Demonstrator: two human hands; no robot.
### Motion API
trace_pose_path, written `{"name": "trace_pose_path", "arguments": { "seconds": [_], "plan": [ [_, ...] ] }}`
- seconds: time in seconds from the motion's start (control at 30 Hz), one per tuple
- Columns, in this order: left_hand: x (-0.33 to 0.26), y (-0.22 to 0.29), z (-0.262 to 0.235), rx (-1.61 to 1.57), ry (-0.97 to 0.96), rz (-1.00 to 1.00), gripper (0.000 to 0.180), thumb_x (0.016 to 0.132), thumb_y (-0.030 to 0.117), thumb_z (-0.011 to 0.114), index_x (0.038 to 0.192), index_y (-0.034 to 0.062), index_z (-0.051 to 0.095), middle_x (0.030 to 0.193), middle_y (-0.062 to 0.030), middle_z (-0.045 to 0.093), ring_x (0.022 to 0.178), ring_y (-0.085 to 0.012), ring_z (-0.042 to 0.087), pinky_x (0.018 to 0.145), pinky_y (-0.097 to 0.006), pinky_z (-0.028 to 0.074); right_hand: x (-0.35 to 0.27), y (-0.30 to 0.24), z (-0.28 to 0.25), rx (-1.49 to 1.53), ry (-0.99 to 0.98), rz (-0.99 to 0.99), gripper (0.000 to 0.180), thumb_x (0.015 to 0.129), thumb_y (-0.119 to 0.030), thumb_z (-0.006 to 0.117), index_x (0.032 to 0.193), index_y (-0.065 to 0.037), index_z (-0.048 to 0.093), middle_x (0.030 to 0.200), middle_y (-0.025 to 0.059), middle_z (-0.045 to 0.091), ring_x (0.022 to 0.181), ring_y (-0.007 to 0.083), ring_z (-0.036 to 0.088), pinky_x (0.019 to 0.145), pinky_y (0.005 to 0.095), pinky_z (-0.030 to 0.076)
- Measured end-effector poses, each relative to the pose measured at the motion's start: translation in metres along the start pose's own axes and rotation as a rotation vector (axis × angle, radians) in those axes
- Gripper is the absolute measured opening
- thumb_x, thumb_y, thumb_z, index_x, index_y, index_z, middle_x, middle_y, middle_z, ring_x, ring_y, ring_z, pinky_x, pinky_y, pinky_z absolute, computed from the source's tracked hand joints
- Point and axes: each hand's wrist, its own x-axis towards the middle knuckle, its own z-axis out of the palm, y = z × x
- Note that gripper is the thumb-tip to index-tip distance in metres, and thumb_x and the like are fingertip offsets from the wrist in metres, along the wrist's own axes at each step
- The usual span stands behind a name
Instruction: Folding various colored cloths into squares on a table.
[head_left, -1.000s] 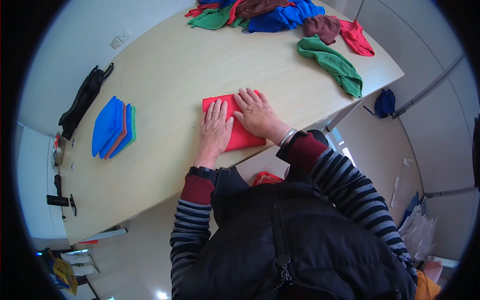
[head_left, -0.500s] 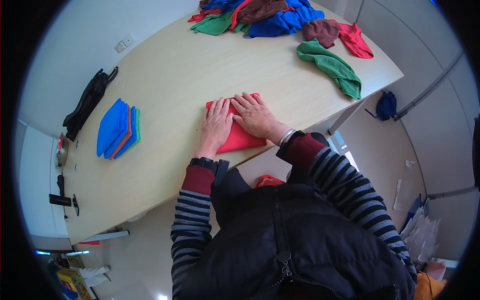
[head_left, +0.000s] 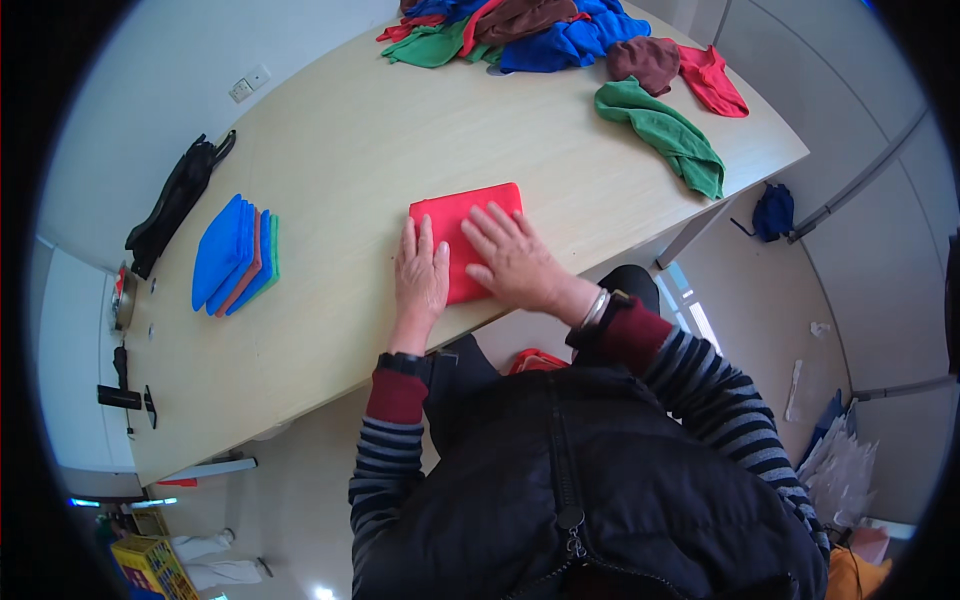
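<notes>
A red cloth (head_left: 470,207), folded into a flat rectangle, lies near the table's front edge. My left hand (head_left: 423,275) rests along its left side, fingers stretched out and pointing away from me. Over its right half lies my right hand (head_left: 520,262), flat with the fingers slightly spread. Neither hand grips anything. To the left stands a neat stack of folded cloths (head_left: 236,258) in blue, brown and green.
A heap of crumpled cloths (head_left: 530,35) lies at the far edge of the table (head_left: 340,180). Loose green (head_left: 665,135), brown (head_left: 645,63) and red cloths (head_left: 713,82) are at the far right. A black umbrella-like bundle (head_left: 180,200) lies along the left edge.
Both hands have drawn back toward me over the red cloth, baring its far edge. My right hand has also shifted a little to the right.
</notes>
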Motion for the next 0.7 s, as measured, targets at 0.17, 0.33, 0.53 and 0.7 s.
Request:
{"name": "trace_pose_path", "arguments": {
  "seconds": [0.17, 0.33, 0.53, 0.7],
  "plan": [
    [-0.019, 0.007, -0.002, 0.12, -0.019, -0.003, 0.058, 0.106, 0.039, 0.035, 0.155, 0.0078, 0.031, 0.16, -0.02, 0.028, 0.147, -0.0357, 0.028, 0.12, -0.047, 0.023, -0.011, 0.001, 0.005, 0.05, -0.042, -0.105, 0.065, 0.101, -0.045, 0.046, 0.152, -0.007, 0.037, 0.159, 0.0131, 0.033, 0.15, 0.0332, 0.024, 0.122, 0.0504, 0.018],
    [-0.027, 0.01, -0.011, 0.259, 0.038, -0.023, 0.057, 0.105, 0.037, 0.038, 0.153, 0.0066, 0.033, 0.16, -0.0192, 0.028, 0.147, -0.034, 0.028, 0.12, -0.048, 0.022, -0.002, -0.001, -0.004, 0.028, -0.114, -0.071, 0.062, 0.101, -0.043, 0.046, 0.152, -0.008, 0.038, 0.159, 0.0131, 0.034, 0.15, 0.033, 0.025, 0.122, 0.0497, 0.018],
    [-0.043, 0.045, -0.008, 0.343, 0.118, 0.128, 0.058, 0.102, 0.035, 0.049, 0.149, 0.0024, 0.039, 0.158, -0.0193, 0.033, 0.147, -0.0319, 0.03, 0.12, -0.049, 0.022, 0.011, 0.014, -0.002, -0.003, -0.065, -0.145, 0.061, 0.102, -0.042, 0.045, 0.152, -0.008, 0.038, 0.158, 0.0127, 0.035, 0.15, 0.0324, 0.025, 0.122, 0.0492, 0.018],
    [-0.049, 0.05, 0.002, 0.304, 0.081, 0.156, 0.059, 0.101, 0.035, 0.05, 0.149, 0.0016, 0.04, 0.157, -0.0187, 0.035, 0.147, -0.0318, 0.03, 0.12, -0.049, 0.023, 0.02, 0.036, 0.007, 0.057, -0.071, -0.127, 0.061, 0.102, -0.042, 0.044, 0.151, -0.007, 0.039, 0.157, 0.013, 0.036, 0.149, 0.0328, 0.027, 0.121, 0.0499, 0.02]
  ]
}}
